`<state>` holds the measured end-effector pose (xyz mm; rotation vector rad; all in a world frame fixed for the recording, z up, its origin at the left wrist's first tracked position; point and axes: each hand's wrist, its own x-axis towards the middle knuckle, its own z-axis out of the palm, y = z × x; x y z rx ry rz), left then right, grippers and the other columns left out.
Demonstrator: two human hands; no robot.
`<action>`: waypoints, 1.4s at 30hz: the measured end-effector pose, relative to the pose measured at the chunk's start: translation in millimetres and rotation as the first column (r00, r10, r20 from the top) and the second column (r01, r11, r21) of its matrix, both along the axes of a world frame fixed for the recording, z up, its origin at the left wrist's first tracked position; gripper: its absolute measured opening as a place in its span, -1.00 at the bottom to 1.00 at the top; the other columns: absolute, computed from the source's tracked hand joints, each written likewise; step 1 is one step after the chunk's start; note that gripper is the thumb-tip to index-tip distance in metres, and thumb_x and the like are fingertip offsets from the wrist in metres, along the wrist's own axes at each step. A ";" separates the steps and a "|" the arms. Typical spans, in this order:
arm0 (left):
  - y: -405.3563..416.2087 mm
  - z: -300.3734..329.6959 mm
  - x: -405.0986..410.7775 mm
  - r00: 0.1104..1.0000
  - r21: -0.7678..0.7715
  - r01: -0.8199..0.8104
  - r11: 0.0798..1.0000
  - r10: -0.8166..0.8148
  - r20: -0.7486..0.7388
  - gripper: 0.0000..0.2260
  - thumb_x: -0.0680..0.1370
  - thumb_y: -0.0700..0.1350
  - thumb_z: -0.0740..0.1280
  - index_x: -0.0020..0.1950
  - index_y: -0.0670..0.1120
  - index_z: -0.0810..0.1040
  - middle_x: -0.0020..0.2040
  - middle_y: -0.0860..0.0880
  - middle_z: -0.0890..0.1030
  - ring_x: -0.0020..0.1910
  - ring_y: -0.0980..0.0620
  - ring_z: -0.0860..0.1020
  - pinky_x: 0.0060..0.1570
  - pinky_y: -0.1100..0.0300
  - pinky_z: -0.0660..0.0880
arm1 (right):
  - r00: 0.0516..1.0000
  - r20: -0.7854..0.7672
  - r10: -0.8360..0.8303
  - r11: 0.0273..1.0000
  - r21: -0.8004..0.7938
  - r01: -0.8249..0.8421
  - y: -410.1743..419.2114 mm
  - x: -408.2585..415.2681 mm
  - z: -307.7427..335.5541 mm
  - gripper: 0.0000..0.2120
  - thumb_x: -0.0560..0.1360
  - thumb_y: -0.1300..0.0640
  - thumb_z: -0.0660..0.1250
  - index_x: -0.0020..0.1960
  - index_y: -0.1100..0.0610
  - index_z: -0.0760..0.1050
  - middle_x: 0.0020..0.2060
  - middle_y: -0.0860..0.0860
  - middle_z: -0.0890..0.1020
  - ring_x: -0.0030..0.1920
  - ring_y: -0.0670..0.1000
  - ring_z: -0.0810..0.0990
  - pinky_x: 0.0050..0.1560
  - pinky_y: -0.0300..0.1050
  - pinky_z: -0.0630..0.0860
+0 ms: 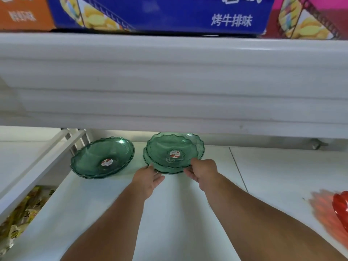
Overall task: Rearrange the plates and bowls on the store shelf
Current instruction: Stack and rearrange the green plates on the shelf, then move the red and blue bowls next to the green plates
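Two stacks of clear green scalloped plates sit on the white shelf [113, 204]. The left green stack [102, 158] lies tilted near the shelf's left divider, untouched. The right green stack [174, 152] stands further back, its top plate shifted a little off the one below. My right hand [202, 171] pinches the front right rim of the right stack. At that stack's front left rim, my left hand [147, 178] touches with spread fingers. Each stack has a small red and white sticker in its middle.
The white shelf above [169, 81] hangs low over the plates and carries blue [160, 14], orange and pink snack boxes. A white divider rail [43, 162] runs along the left, with snack bags [20, 213] beyond it. A red plate [340, 206], blurred, lies at the right edge.
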<state>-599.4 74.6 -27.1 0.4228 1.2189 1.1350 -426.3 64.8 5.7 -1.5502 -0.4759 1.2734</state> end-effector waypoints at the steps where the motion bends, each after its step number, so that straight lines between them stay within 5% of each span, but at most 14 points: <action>1: 0.0 -1.0 -0.9 1.000 -0.006 0.025 1.000 -0.025 0.002 -0.75 0.67 -0.28 0.16 0.33 -0.27 0.44 0.25 -0.22 0.57 0.31 -0.20 0.51 0.30 -0.12 0.48 | 1.000 0.003 -0.002 1.000 -0.002 0.002 1.4 -0.2 -0.6 -0.92 0.50 0.32 0.32 -0.05 0.35 0.55 -0.20 0.21 0.66 -0.44 0.05 0.66 0.01 0.08 0.67; 10: -8.4 0.3 -9.0 1.000 0.016 0.001 1.000 0.000 -0.014 -0.54 0.66 -0.40 0.00 0.57 -0.23 0.19 0.47 -0.28 0.36 0.46 -0.23 0.36 0.43 -0.10 0.35 | 1.000 -0.010 0.005 1.000 -0.021 -0.005 9.5 -11.0 -7.5 -0.87 0.50 0.32 0.28 0.01 0.35 0.54 -0.26 0.16 0.62 -0.56 0.00 0.63 0.12 0.14 0.62; 18: -16.6 3.0 -11.9 0.992 0.039 0.101 0.994 -0.097 -0.083 -0.58 0.66 -0.40 0.02 0.53 -0.22 0.26 0.46 -0.25 0.39 0.48 -0.20 0.35 0.42 -0.12 0.34 | 1.000 -0.017 0.025 0.998 -0.062 -0.026 9.4 -13.5 -7.5 -0.83 0.49 0.40 0.26 0.05 0.32 0.54 -0.12 0.20 0.65 -0.42 0.06 0.64 0.01 0.07 0.67; 23: -32.7 12.6 -4.4 0.985 0.074 0.160 0.984 -0.153 -0.082 -0.58 0.66 -0.41 0.03 0.53 -0.26 0.23 0.04 -0.15 0.55 0.48 -0.22 0.33 0.45 -0.11 0.29 | 0.998 -0.037 0.056 0.995 -0.081 -0.058 0.8 -8.8 -6.2 -0.92 0.53 0.30 0.36 0.01 0.28 0.53 -0.18 0.17 0.63 -0.39 0.04 0.63 -0.13 -0.03 0.68; 28: -45.2 18.5 7.0 0.931 0.006 0.208 0.978 -0.196 -0.308 -0.59 0.63 -0.30 0.20 0.49 -0.22 0.33 0.45 -0.26 0.41 0.35 -0.19 0.46 0.12 0.02 0.53 | 0.984 0.074 0.162 0.985 -0.072 -0.157 -13.2 9.0 -5.0 -0.88 0.57 0.18 0.31 0.03 0.24 0.51 -0.17 0.13 0.62 -0.28 0.02 0.62 -0.19 -0.08 0.61; 30: -51.9 24.5 18.7 0.826 -0.071 0.246 0.967 -0.247 -0.507 -0.59 0.63 -0.22 0.22 0.50 -0.19 0.34 0.49 -0.23 0.36 0.31 -0.12 0.46 0.23 0.05 0.46 | 0.944 0.217 0.248 0.968 -0.091 -0.233 -19.9 21.5 -0.9 -0.87 0.55 0.14 0.30 -0.09 0.21 0.49 -0.17 0.13 0.59 -0.30 0.04 0.57 -0.22 -0.08 0.51; 33: -68.9 34.0 32.6 0.477 -0.149 0.336 0.930 -0.305 -0.824 -0.47 0.64 -0.01 0.21 0.58 -0.10 0.21 0.57 -0.13 0.27 0.49 -0.11 0.31 0.40 0.08 0.30 | 0.694 0.558 0.455 0.875 -0.136 -0.465 -34.1 43.4 7.8 -0.73 0.58 0.07 0.25 -0.26 0.18 0.42 -0.24 0.10 0.51 -0.24 0.10 0.47 -0.15 -0.11 0.36; 35: -81.9 39.0 45.2 0.250 -0.238 0.442 0.865 -0.374 -0.893 -0.41 0.63 0.07 0.19 0.61 -0.06 0.13 0.60 -0.09 0.20 0.53 -0.10 0.24 0.47 0.01 0.24 | 0.412 0.710 0.571 0.748 -0.244 -0.617 -47.2 60.3 10.6 -0.63 0.60 -0.06 0.21 0.20 0.20 0.52 0.13 0.11 0.60 0.18 0.17 0.53 0.16 -0.09 0.42; 37: -95.5 42.0 60.5 0.064 -0.335 0.472 0.815 -0.411 -0.909 -0.39 0.62 0.12 0.16 0.62 -0.02 0.09 0.62 -0.05 0.14 0.56 -0.10 0.20 0.49 -0.03 0.20 | 0.061 0.819 0.570 0.652 -0.406 -0.640 -60.8 78.4 11.5 -0.38 0.58 -0.20 0.15 0.52 0.13 0.27 0.45 0.09 0.42 0.44 0.17 0.35 0.40 0.02 0.32; 39: -109.5 48.9 79.8 -0.034 -0.385 0.449 0.806 -0.415 -0.909 -0.38 0.61 0.16 0.14 0.62 0.01 0.07 0.63 -0.02 0.11 0.56 -0.11 0.18 0.49 -0.05 0.19 | -0.203 0.856 0.476 0.604 -0.486 -0.631 -73.1 94.4 11.3 -0.34 0.56 -0.27 0.08 0.53 0.10 0.23 0.47 0.09 0.38 0.47 0.19 0.28 0.43 0.14 0.28; 42: -130.0 57.3 111.8 -0.120 -0.418 0.431 0.800 -0.409 -0.905 -0.38 0.61 0.18 0.13 0.62 0.02 0.06 0.62 -0.01 0.12 0.56 -0.12 0.19 0.48 -0.07 0.21 | -0.344 0.817 0.463 0.524 -0.565 -0.637 -90.1 120.0 14.8 -0.29 0.56 -0.30 0.03 0.57 0.10 0.14 0.56 0.11 0.22 0.56 0.22 0.10 0.50 0.21 0.12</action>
